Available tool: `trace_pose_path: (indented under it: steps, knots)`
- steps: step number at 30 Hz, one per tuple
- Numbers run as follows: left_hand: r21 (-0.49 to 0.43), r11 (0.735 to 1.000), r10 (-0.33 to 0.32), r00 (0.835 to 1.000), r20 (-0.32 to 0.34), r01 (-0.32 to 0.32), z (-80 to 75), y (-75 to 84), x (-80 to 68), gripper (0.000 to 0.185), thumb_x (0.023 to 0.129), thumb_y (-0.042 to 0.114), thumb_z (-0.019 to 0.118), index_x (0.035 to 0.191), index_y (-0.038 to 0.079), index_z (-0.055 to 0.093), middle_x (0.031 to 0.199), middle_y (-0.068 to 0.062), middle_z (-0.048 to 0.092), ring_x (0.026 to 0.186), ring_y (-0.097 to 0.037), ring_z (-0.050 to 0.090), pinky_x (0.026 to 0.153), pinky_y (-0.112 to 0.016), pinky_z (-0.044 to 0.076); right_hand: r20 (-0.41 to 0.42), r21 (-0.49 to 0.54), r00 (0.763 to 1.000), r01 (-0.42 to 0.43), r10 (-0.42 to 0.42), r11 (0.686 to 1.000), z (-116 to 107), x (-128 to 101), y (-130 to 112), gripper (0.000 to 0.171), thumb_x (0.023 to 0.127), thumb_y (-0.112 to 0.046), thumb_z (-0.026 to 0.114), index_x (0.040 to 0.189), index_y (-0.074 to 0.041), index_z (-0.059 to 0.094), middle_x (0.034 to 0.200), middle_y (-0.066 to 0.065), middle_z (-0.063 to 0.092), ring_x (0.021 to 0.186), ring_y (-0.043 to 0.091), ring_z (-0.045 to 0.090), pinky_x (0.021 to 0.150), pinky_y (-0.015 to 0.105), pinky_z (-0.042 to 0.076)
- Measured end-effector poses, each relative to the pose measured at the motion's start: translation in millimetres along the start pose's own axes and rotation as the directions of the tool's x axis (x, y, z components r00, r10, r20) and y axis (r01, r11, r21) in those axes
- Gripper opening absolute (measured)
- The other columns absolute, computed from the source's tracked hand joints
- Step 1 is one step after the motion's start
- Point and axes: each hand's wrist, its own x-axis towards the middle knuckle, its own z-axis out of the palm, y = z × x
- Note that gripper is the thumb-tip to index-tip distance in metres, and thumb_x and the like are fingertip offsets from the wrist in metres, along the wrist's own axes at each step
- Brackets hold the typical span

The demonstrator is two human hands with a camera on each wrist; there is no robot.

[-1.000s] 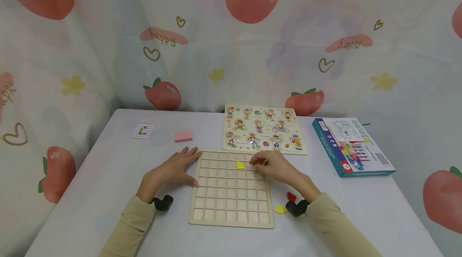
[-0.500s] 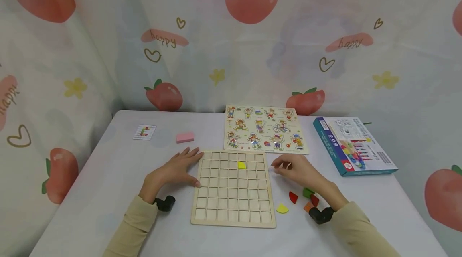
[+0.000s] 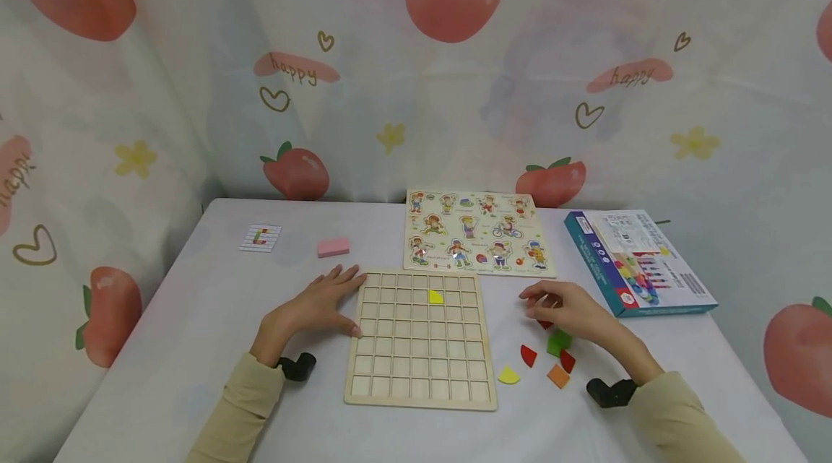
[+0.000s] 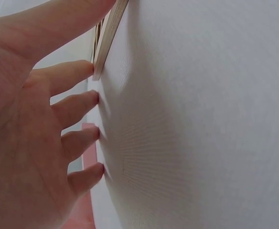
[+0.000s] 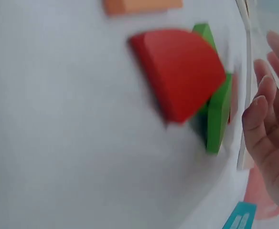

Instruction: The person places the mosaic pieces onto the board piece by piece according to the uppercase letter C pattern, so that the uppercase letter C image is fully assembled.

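My left hand [image 3: 318, 308] rests with spread fingers at the left edge of a wooden grid board [image 3: 417, 347]; in the left wrist view, thumb and forefinger touch the board's edge [image 4: 109, 40]. One yellow quarter-round tile [image 3: 436, 297] sits in a cell near the top. Right of the board, my right hand [image 3: 568, 310] hovers over loose tiles, fingers loosely bent, nothing visible between them. Beneath or near it lie a partly hidden red tile [image 3: 544, 324], green tiles [image 3: 559, 342], two red quarter-rounds [image 3: 529, 356], an orange square [image 3: 558, 376] and a yellow quarter-round [image 3: 509, 375].
Behind the grid board lies a picture puzzle board [image 3: 479, 235] with sports figures. A boxed set [image 3: 640, 264] is at the right. Toward the back left are a pink block [image 3: 334, 247] and a lined card [image 3: 261, 238] with a coloured pattern. A printed curtain hangs behind the table.
My right hand has moved from the grid board's upper right out over the loose tiles, uncovering several of them. The left hand stays at the board's edge.
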Motion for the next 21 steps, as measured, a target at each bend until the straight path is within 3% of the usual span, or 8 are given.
trace_pose_path:
  steps: [5,13,21]
  knots:
    - [-0.006,1.0,0.001,1.0,-0.001,-0.001,0.8,0.2,0.6,0.102,0.072,0.046,0.082,0.155,0.02,0.027,0.164,-0.005,0.015,0.152,-0.035,0.004,0.122,-0.056,0.007,0.028,0.022,0.998,-0.048,0.047,0.999,-9.7,-8.2,10.9,0.031,0.089,-0.022,0.069,0.118,-0.011,0.066,0.104,0.007,0.066,0.088,0.019,0.055,0.067,0.02,0.052]
    - [-0.016,1.0,0.007,1.0,-0.018,-0.007,-0.3,1.1,-1.5,0.103,0.071,0.046,0.082,0.154,0.019,0.029,0.164,-0.006,0.016,0.152,-0.036,0.006,0.122,-0.057,0.008,0.069,0.067,0.997,-0.04,0.035,0.997,-16.6,-13.8,26.7,0.038,0.087,-0.025,0.072,0.121,-0.009,0.065,0.104,0.008,0.064,0.09,0.018,0.052,0.069,0.018,0.049]
    - [-0.012,1.0,0.011,1.0,-0.021,-0.011,0.9,0.5,-1.1,0.103,0.071,0.048,0.082,0.154,0.018,0.029,0.164,-0.006,0.016,0.152,-0.036,0.006,0.122,-0.057,0.008,0.049,-0.058,0.998,-0.028,0.031,0.998,-11.4,-12.4,22.5,0.032,0.082,-0.027,0.077,0.11,-0.014,0.067,0.093,0.003,0.059,0.084,0.017,0.051,0.066,0.019,0.048]
